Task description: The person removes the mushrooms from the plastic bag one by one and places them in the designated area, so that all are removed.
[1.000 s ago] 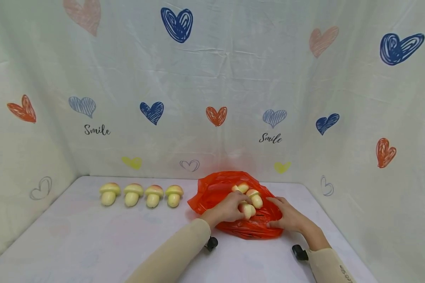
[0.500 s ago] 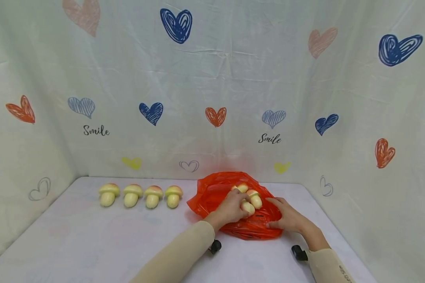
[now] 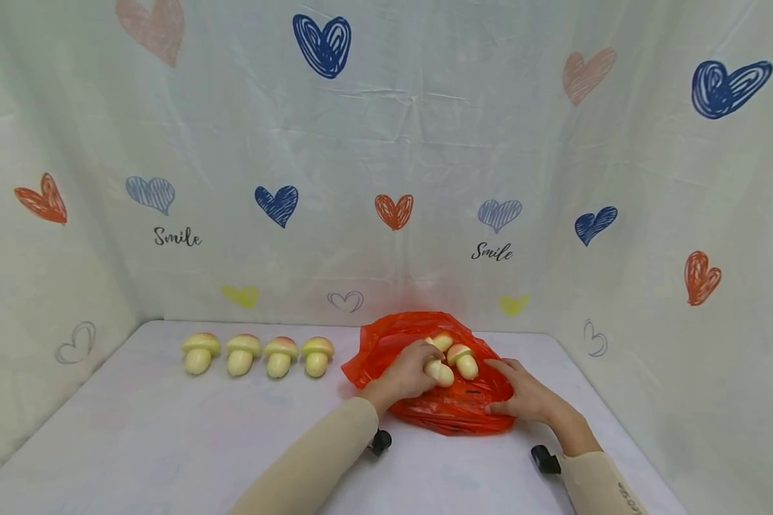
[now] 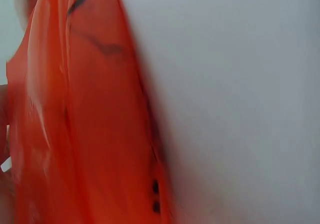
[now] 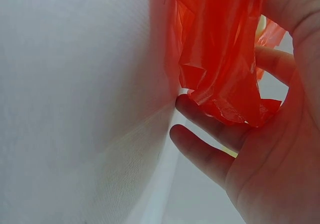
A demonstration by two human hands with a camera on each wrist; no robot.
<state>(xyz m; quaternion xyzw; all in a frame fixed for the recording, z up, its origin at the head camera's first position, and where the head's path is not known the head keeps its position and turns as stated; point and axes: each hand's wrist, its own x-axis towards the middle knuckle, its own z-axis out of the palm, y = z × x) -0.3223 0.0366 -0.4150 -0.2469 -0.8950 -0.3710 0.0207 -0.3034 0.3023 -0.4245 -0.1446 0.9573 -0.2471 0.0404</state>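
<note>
A crinkled red plastic bag (image 3: 464, 415) lies on the table with its mouth spread open. My left hand (image 3: 406, 373) reaches over it and grips a pale toy mushroom (image 3: 439, 373), stem toward the right. Two more toy mushrooms, one with a reddish cap (image 3: 467, 363), rest on the bag just beyond. At the bag's right side my right hand (image 3: 527, 393) rests with thumb and fingers spread wide. The right wrist view shows its straight fingers (image 5: 200, 151) against the bag's folded edge (image 5: 220, 83). In the left wrist view the bag (image 4: 100, 108) hides the gripping fingers.
Several toy mushrooms, among them one at the far left (image 3: 200, 353), stand in a row at the back left of the white table (image 3: 167, 443). A curtain (image 3: 361, 265) printed with hearts hangs right behind the table and along both sides.
My left hand shifts slightly left with the mushroom, which shows farther up and left and turned more sideways. The right hand and the bag stay nearly still.
</note>
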